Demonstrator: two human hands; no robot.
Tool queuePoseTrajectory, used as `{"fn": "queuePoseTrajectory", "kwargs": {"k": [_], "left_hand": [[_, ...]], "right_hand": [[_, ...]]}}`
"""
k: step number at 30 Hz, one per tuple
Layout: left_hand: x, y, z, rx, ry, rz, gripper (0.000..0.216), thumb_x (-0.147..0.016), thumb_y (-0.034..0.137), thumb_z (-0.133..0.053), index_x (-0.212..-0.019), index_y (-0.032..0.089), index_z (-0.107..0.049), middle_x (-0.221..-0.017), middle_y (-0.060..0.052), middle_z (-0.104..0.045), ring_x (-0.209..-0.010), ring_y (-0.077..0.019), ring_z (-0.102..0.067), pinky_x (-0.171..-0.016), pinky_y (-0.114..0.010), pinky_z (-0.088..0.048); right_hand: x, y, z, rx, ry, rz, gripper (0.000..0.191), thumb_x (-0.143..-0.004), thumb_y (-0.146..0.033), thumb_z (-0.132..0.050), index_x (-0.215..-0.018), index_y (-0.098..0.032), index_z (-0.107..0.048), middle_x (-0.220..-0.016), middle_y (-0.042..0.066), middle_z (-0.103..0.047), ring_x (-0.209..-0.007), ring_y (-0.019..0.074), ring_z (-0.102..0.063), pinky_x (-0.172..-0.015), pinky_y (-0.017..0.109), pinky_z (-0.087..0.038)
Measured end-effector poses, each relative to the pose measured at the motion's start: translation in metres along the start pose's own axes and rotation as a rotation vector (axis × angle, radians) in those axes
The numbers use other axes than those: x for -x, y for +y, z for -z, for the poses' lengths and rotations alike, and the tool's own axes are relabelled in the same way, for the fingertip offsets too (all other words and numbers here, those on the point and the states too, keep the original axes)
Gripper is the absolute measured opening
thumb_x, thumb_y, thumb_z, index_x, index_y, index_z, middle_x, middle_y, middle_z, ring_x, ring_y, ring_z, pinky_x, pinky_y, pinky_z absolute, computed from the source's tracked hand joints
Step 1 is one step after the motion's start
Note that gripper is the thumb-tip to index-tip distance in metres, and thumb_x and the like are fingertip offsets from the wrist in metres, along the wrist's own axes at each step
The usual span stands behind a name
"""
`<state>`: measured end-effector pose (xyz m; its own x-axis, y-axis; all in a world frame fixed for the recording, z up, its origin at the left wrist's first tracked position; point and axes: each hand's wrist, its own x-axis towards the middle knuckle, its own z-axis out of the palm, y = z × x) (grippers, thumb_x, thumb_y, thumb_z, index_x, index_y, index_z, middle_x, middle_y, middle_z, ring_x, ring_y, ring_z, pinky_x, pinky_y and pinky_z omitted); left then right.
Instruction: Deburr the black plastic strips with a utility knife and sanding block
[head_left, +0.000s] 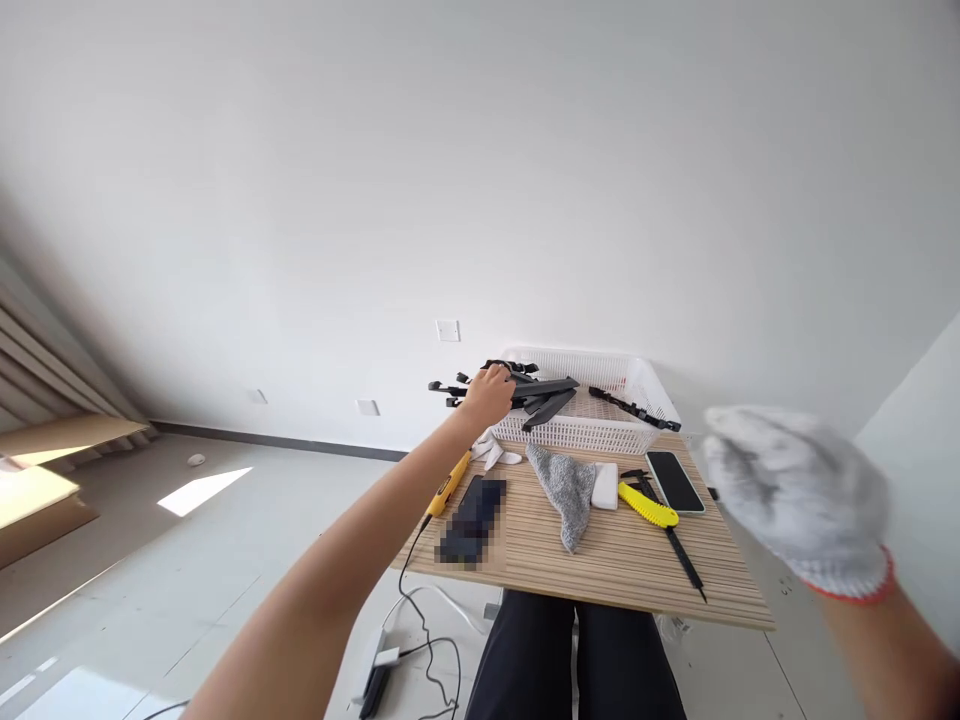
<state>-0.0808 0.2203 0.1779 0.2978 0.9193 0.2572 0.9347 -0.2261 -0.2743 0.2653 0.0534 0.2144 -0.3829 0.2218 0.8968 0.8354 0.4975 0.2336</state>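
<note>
My bare left hand (491, 392) reaches far out to the white plastic basket (600, 425) at the back of a small wooden table (600, 560). Its fingers curl over the long black plastic parts (544, 393) that stick out of the basket. My right hand (799, 490) wears a white knit glove with a red cuff. It is raised close to the camera at the right, blurred, and I see nothing in it.
On the table lie a grey glove (566, 490), a yellow utility knife (647, 505), a phone (675, 481), a white block (604, 486), a yellow-handled tool (448, 484) with a cable and a blurred dark object (472, 520). My legs (574, 655) are under the table.
</note>
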Motion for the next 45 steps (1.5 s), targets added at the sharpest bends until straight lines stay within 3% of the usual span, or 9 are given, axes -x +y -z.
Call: {"fn": "queuePoseTrajectory", "kwargs": {"k": [3,7,11,15,19,24,28,39,45], "left_hand": [[-0.025,0.012,-0.016,-0.038,-0.06,0.037,0.036,-0.079,0.01,-0.065,-0.114,0.016,-0.072,-0.131,-0.019,-0.063,-0.132,-0.0361,-0.047,-0.108,-0.053,-0.039],[-0.044,0.023,-0.024,-0.061,-0.089,0.068,0.049,-0.073,0.015,-0.072,-0.122,0.017,-0.07,-0.132,-0.02,-0.063,-0.136,-0.0414,-0.041,-0.117,-0.06,-0.019],[-0.052,0.03,-0.03,-0.072,-0.119,0.054,0.065,-0.074,0.024,-0.074,-0.137,0.027,-0.06,-0.14,-0.015,-0.059,-0.138,-0.0396,-0.04,-0.116,-0.058,-0.018],[-0.047,0.032,-0.034,-0.083,-0.149,-0.002,0.067,-0.078,0.018,-0.07,-0.141,0.033,-0.054,-0.146,-0.012,-0.054,-0.136,-0.0343,-0.043,-0.108,-0.047,-0.032],[-0.041,0.027,-0.037,-0.107,-0.163,-0.023,0.053,-0.084,0.015,-0.064,-0.135,0.029,-0.061,-0.137,-0.014,-0.06,-0.126,-0.0323,-0.052,-0.101,-0.043,-0.036],[-0.049,0.017,-0.037,-0.111,-0.14,-0.049,0.051,-0.084,0.012,-0.063,-0.134,0.02,-0.06,-0.125,-0.018,-0.067,-0.117,-0.0313,-0.059,-0.098,-0.042,-0.038],[-0.06,0.014,-0.038,-0.111,-0.124,-0.058,0.033,-0.086,0.009,-0.059,-0.116,0.013,-0.07,-0.116,-0.021,-0.07,-0.118,-0.0334,-0.058,-0.1,-0.044,-0.036],[-0.066,0.018,-0.05,-0.112,-0.082,-0.021,0.034,-0.08,0.028,-0.069,-0.113,0.022,-0.074,-0.117,-0.018,-0.072,-0.128,-0.0353,-0.048,-0.101,-0.044,-0.035],[-0.068,0.02,-0.04,-0.15,-0.061,-0.04,0.022,-0.083,0.027,-0.066,-0.101,0.018,-0.076,-0.098,-0.019,-0.074,-0.111,-0.033,-0.059,-0.096,-0.042,-0.037]], "right_hand": [[0.001,-0.003,-0.02,-0.084,-0.088,0.05,0.023,-0.097,-0.032,-0.057,-0.119,-0.029,-0.063,-0.101,0.005,-0.071,-0.086,0.0161,-0.068,-0.074,0.027,-0.056],[0.007,-0.013,-0.071,-0.178,-0.479,-0.174,0.031,-0.101,-0.04,-0.045,-0.119,-0.023,-0.065,-0.113,0.008,-0.068,-0.088,0.0174,-0.068,-0.076,0.03,-0.054],[0.005,-0.036,-0.142,-0.133,-0.831,-0.247,0.046,-0.094,-0.047,-0.055,-0.135,-0.026,-0.058,-0.129,0.009,-0.061,-0.106,0.0233,-0.063,-0.088,0.035,-0.051],[-0.01,-0.07,-0.214,-0.069,-0.884,-0.228,0.066,-0.086,-0.05,-0.064,-0.144,-0.021,-0.048,-0.141,0.015,-0.051,-0.122,0.0308,-0.052,-0.095,0.039,-0.047],[-0.022,-0.096,-0.257,-0.048,-0.867,-0.276,0.047,-0.093,-0.042,-0.055,-0.133,-0.018,-0.053,-0.119,0.016,-0.061,-0.108,0.031,-0.06,-0.087,0.041,-0.048],[-0.022,-0.098,-0.269,-0.039,-0.891,-0.295,0.035,-0.093,-0.036,-0.054,-0.123,-0.017,-0.056,-0.108,0.016,-0.064,-0.101,0.031,-0.064,-0.084,0.041,-0.049],[-0.02,-0.088,-0.264,-0.063,-0.926,-0.271,0.032,-0.093,-0.036,-0.056,-0.121,-0.02,-0.057,-0.111,0.015,-0.065,-0.103,0.0281,-0.065,-0.083,0.037,-0.05],[-0.015,-0.077,-0.269,-0.098,-0.903,-0.225,0.03,-0.095,-0.04,-0.052,-0.119,-0.022,-0.058,-0.109,0.012,-0.067,-0.102,0.0255,-0.066,-0.084,0.035,-0.05],[-0.008,-0.072,-0.272,-0.103,-0.902,-0.253,0.031,-0.094,-0.039,-0.052,-0.121,-0.025,-0.057,-0.111,0.01,-0.067,-0.102,0.0249,-0.066,-0.084,0.035,-0.049]]}}
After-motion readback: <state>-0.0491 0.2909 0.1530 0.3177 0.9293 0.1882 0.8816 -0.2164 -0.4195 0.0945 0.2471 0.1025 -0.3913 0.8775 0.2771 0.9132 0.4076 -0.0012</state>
